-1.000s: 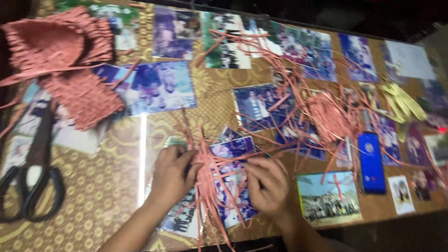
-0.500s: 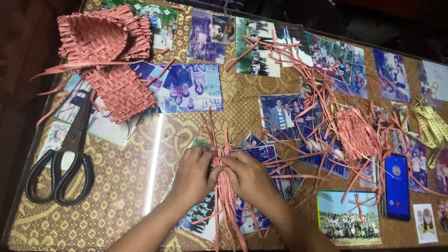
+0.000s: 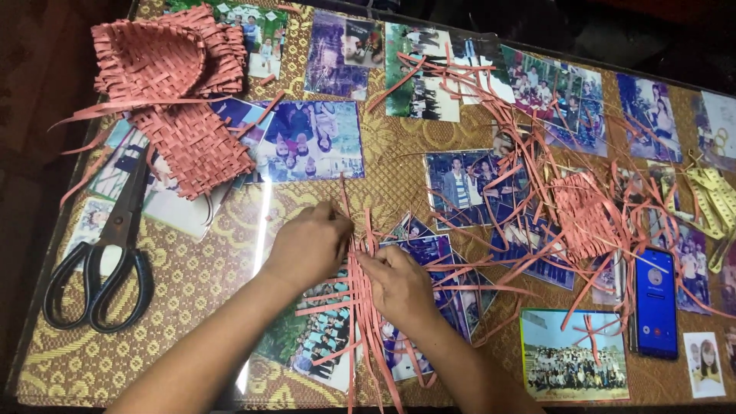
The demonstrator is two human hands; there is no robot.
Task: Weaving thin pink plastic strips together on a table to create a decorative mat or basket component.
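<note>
Pink strips (image 3: 360, 307) lie crossed flat on the table (image 3: 192, 307), pinned so the weave holds. Left hand (image 3: 310, 244) presses fingers together on them; right hand (image 3: 399, 285) pinches one strip. Scissors (image 3: 100, 261) lie well left of the fingers, phone (image 3: 655, 303) well right.

A flat weave (image 3: 360, 307) of thin salmon-pink strips lay on the table at the lower middle of the frame. Several long strips ran upright through it, crossed by shorter horizontal ones. Loose ends fanned out below and to the right, and one thin strip rose above it.
</note>
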